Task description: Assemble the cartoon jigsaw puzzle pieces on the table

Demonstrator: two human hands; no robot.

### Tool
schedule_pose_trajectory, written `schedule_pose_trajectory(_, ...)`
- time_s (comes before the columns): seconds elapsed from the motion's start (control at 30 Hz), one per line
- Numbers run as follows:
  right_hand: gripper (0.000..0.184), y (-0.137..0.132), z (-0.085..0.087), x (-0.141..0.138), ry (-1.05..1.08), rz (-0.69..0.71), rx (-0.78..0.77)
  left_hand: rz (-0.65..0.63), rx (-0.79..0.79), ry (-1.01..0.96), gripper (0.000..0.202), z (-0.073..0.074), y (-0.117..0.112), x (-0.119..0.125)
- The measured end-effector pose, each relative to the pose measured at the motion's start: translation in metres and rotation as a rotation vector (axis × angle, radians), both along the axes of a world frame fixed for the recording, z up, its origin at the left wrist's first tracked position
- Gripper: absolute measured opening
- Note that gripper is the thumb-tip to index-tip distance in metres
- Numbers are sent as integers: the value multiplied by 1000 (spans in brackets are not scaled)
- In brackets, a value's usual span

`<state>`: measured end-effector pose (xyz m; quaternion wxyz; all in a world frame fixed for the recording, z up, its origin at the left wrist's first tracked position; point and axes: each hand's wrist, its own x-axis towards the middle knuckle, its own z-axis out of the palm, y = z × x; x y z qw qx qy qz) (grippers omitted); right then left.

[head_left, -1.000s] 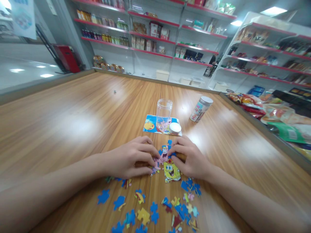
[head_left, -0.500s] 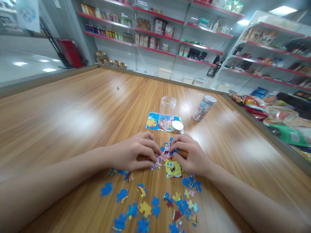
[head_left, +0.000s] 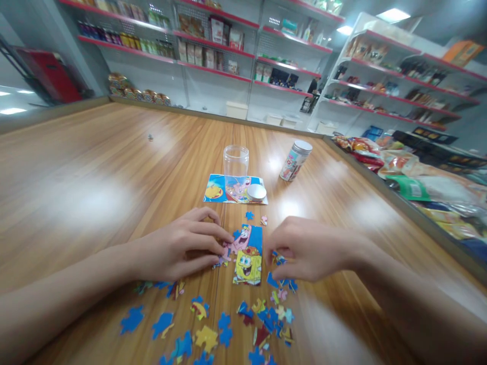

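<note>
A partly joined jigsaw puzzle (head_left: pixel 248 266) with a yellow square cartoon face and a pink one lies on the wooden table between my hands. My left hand (head_left: pixel 186 246) rests with spread fingers, its tips touching pink puzzle pieces (head_left: pixel 227 252) on the left side. Just right of the joined part, my right hand (head_left: pixel 304 248) hovers low over loose blue pieces (head_left: pixel 280 259), thumb and fingers apart. A blue piece (head_left: pixel 249 215) and a small pink piece (head_left: pixel 264 220) lie above the puzzle. Several loose pieces, such as a yellow one (head_left: pixel 206 338), are scattered nearer me.
Beyond the puzzle, a clear jar (head_left: pixel 236 161) stands by a picture card (head_left: pixel 216 188) bearing a round lid (head_left: pixel 256 192). A printed can (head_left: pixel 296 161) stands to the right. Packaged goods (head_left: pixel 411 187) lie past the table's right edge; stocked shelves line the back.
My right hand has drawn back rightward from the puzzle's upper part to the loose blue pieces. The joined blue upper right corner now shows. My left hand stays by the pink pieces; the view has shifted.
</note>
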<state>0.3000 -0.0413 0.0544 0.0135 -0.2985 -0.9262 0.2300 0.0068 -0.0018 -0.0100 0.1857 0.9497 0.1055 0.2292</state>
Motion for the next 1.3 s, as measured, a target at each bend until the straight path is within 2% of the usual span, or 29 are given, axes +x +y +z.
schedule_pose_trajectory(0.07,16,-13,14,0,-168,10,-23,2,-2,2,20,1,0,0)
schedule_pose_trajectory(0.17,13,-24,15,-4,-276,20,15,2,2,6,20,3,-1,1)
schedule_pose_trajectory(0.33,12,-24,3,-8,-217,47,41,8,14,-5,20,6,-3,3)
schedule_pose_trajectory(0.53,9,-24,2,-6,-214,43,79,16,25,20,20,4,-5,3)
schedule_pose_trajectory(0.73,8,-24,-1,-4,-77,39,99,29,46,21,18,4,-7,5)
schedule_pose_trajectory(0.9,14,-25,-1,-4,-192,31,194,35,98,71,38,5,-10,6)
schedule_pose_trajectory(1.0,13,-24,-1,-7,-263,32,166,7,116,106,44,5,-10,5)
schedule_pose_trajectory(1.3,6,-20,1,-8,-227,55,82,-12,107,100,49,3,-9,6)
